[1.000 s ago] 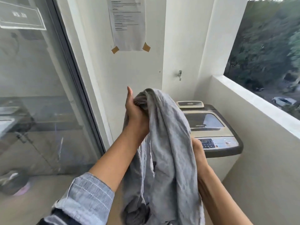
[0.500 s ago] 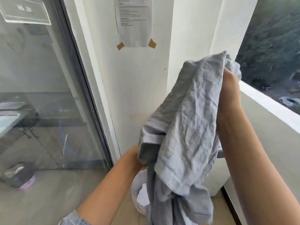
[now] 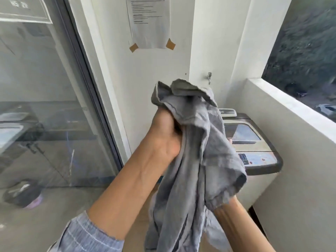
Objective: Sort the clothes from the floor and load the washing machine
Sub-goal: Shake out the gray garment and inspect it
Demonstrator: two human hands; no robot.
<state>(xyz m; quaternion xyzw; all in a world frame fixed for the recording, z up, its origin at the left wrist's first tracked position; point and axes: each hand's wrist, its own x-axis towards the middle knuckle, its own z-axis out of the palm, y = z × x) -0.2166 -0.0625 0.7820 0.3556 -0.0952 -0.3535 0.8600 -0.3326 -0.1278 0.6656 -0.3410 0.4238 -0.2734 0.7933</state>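
A crumpled grey garment point(image 3: 194, 160) hangs in front of me at chest height. My left hand point(image 3: 165, 135) is raised and clenched around its upper part. My right hand is hidden inside the lower folds of the cloth; only its forearm point(image 3: 236, 224) shows, coming up from the bottom right. Behind the garment, at the right, stands a top-loading washing machine point(image 3: 254, 151) with its lid down and a control panel facing me.
A glass sliding door point(image 3: 45, 106) fills the left side. A paper notice point(image 3: 149, 22) is taped to the white wall ahead, with a tap point(image 3: 209, 77) above the machine. A low balcony wall point(image 3: 291, 113) runs along the right. Bare floor point(image 3: 36, 224) lies at the lower left.
My left hand has risen and now grips the top of the garment. My right arm has dropped from high right to low under the cloth. The washing machine is back in view.
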